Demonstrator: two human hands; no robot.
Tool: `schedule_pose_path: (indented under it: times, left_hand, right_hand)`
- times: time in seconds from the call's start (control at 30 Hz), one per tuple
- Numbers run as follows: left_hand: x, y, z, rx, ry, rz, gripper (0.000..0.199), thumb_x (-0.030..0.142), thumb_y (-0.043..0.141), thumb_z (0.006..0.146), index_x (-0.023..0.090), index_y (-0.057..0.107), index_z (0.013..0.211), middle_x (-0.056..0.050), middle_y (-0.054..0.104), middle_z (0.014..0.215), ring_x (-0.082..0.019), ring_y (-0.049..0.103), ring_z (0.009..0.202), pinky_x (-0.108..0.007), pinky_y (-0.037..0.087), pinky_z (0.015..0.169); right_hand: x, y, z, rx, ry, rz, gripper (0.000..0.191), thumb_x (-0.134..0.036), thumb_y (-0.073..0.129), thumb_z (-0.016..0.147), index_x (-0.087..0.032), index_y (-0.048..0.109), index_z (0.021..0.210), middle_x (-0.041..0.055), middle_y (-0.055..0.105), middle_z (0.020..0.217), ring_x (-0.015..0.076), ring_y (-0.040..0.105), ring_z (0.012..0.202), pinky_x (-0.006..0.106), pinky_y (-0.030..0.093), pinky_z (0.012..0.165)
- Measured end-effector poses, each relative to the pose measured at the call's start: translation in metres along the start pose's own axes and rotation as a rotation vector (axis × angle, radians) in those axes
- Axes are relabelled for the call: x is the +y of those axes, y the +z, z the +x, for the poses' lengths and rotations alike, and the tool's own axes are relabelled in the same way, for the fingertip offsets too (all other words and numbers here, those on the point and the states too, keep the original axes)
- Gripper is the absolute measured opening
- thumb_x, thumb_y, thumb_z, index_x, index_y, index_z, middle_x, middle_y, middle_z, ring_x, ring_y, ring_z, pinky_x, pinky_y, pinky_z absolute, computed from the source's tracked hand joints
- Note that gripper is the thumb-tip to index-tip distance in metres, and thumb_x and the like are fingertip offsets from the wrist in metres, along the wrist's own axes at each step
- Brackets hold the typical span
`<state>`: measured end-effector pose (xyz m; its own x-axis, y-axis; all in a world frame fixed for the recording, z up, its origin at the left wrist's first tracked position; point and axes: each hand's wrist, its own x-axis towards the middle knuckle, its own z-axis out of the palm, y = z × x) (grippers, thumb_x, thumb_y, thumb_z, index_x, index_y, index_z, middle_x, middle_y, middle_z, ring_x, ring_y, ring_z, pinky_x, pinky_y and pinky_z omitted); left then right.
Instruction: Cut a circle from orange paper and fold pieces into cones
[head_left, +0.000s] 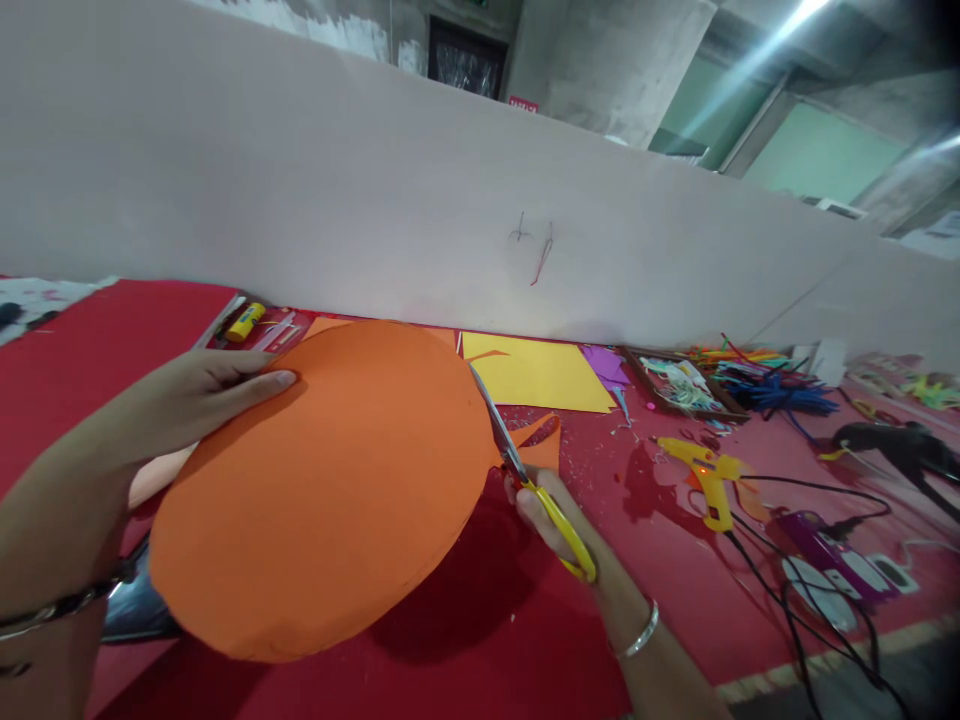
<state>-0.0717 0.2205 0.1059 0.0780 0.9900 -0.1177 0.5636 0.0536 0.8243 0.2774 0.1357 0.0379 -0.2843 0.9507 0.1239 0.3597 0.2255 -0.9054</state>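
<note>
Orange paper (330,490), oval and slightly uneven-edged, is pinched in left fingers (259,392) while right fingers (529,508) hold yellow-handled scissors (553,512).

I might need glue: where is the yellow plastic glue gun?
In the head view, the yellow plastic glue gun is on the red tabletop, to the right of the right hand, between that hand and the purple oblong power strip.

No text can be read; the small red sign (523,104) at the far side bears pale marks too small to make out; print on the yellow tube (245,322), far left, is blurred.
</note>
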Motion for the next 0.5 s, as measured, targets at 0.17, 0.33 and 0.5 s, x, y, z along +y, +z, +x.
schedule_pose_path:
  times: [0.17, 0.33, 0.5]
  left_hand:
    - [0.006, 0.001, -0.004, -0.005, -0.075, -0.069, 0.051, 0.051, 0.064, 0.065, 0.018, 0.059, 0.104, 0.004, 0.069, 0.076, -0.019, 0.064, 0.072, -0.024, 0.052, 0.057]
    - [0.018, 0.007, -0.009, 0.015, -0.171, -0.134, 0.05, 0.047, 0.066, 0.064, 0.017, 0.06, 0.102, 0.004, 0.068, 0.07, -0.019, 0.064, 0.068, -0.025, 0.052, 0.056]
    - [0.024, 0.009, -0.012, -0.024, -0.197, -0.227, 0.059, 0.05, 0.07, 0.057, 0.015, 0.058, 0.103, 0.002, 0.067, 0.068, -0.021, 0.064, 0.065, -0.027, 0.052, 0.053]
  right_hand:
    - [0.009, 0.0, 0.004, -0.002, -0.031, -0.025, 0.043, -0.059, 0.035, 0.081, -0.019, 0.037, 0.065, -0.0054, 0.028, 0.053, 0.0073, 0.024, 0.046, 0.024, 0.016, 0.043]
    - [0.008, 0.001, 0.005, 0.006, -0.039, -0.024, 0.043, -0.058, 0.036, 0.081, -0.02, 0.034, 0.062, -0.0057, 0.026, 0.052, 0.0073, 0.022, 0.046, 0.025, 0.014, 0.043]
    - [0.009, 0.003, 0.005, 0.034, -0.012, -0.037, 0.043, -0.056, 0.039, 0.081, -0.02, 0.034, 0.06, -0.0056, 0.027, 0.05, 0.007, 0.023, 0.044, 0.024, 0.015, 0.042]
